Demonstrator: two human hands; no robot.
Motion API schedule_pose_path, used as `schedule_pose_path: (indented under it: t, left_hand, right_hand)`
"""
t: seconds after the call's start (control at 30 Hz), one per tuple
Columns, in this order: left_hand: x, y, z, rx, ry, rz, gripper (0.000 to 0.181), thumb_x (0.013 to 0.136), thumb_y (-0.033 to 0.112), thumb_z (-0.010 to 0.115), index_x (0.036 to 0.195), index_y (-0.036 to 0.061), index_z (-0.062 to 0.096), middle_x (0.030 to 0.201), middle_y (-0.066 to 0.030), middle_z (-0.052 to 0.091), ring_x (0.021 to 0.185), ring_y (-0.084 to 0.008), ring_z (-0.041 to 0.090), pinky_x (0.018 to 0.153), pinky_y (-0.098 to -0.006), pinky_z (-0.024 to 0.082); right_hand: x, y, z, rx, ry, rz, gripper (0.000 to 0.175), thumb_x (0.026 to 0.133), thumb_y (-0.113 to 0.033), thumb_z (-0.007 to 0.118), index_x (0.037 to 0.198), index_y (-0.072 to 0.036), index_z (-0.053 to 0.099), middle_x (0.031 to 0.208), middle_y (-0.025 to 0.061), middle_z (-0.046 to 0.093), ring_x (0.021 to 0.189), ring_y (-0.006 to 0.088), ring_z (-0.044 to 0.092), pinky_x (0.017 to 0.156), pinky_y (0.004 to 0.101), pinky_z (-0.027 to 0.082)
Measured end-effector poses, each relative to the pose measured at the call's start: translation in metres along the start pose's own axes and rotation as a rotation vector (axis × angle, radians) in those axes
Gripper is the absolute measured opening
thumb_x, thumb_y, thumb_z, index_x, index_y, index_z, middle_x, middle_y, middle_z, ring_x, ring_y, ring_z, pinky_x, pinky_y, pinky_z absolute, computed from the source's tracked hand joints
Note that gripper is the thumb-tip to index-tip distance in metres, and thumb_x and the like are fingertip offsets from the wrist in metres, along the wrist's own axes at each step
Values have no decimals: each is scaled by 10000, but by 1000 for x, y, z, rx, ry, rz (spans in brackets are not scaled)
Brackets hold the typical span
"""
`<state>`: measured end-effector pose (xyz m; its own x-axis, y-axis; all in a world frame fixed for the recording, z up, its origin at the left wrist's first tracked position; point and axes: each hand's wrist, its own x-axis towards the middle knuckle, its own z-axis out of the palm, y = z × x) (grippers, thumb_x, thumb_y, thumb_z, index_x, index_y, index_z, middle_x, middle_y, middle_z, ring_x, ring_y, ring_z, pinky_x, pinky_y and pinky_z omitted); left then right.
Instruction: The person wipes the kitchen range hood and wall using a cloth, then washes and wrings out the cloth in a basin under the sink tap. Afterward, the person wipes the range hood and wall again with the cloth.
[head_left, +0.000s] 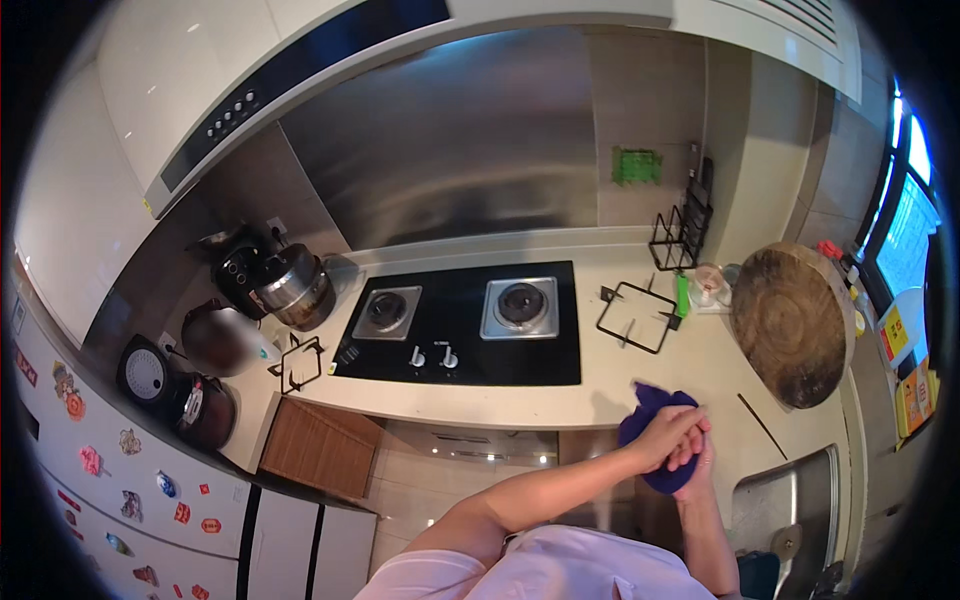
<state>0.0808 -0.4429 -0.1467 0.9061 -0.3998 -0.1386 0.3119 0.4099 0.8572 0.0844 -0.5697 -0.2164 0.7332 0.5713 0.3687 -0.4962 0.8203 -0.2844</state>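
A purple cloth (658, 421) is bunched between my two hands, over the front edge of the counter. My left hand (670, 437) lies across it from above, fingers bent towards the right. From below and the right, my right hand (700, 471) clasps the same cloth, its fingers partly hidden by the left hand and the folds. Beyond them a black pan support (637, 317) lies on the counter. The gas hob (457, 322) to the left has both burners (521, 303) bare of their supports.
A second pan support (301, 365) rests left of the hob, near a steel pot (292, 285). On the right, a round wooden chopping board (787, 322) leans above a steel sink (795, 480). A thin dark stick (762, 426) lies by the sink. A range hood (315, 82) overhangs.
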Motion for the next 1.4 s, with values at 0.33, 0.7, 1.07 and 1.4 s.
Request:
schedule_pose_path:
  t: [0.33, 0.7, 1.07, 1.4]
  left_hand:
    - [-174, 133, -221, 989, 714, 535, 273, 813, 89, 675, 1066, 45, 586, 870, -41, 632, 809, -94, 592, 710, -245, 486]
    - [-374, 393, -248, 2072, 1400, 1224, 750, 676, 15, 728, 1324, -13, 352, 1267, -165, 442, 1211, -309, 411, 1054, -395, 296]
    - [-418, 526, -245, 2592, 1544, 729, 1086, 587, 201, 831, 1442, 45, 180, 1439, -176, 307, 1324, -346, 292, 1093, -429, 237]
    - [-409, 548, -273, 2536, 1682, 944, 983, 542, 123, 835, 1365, 16, 310, 1135, -159, 499, 1087, -342, 468, 954, -439, 361]
  right_hand:
    - [182, 150, 54, -60, 347, 183, 448, 952, -402, 398, 1236, -72, 500, 1183, 134, 575, 1074, 275, 569, 961, 425, 438]
    - [335, 225, 30, 82, 264, 151, 364, 951, -360, 420, 1110, -72, 575, 1068, 94, 623, 992, 250, 603, 913, 423, 468]
    - [654, 228, 194, 21, 161, -636, 215, 871, -180, 616, 1040, -70, 542, 922, 55, 590, 847, 169, 578, 762, 331, 481]
    - [774, 300, 259, -390, 277, -1192, 213, 831, -118, 626, 994, -42, 511, 986, 178, 563, 965, 333, 552, 847, 362, 426]
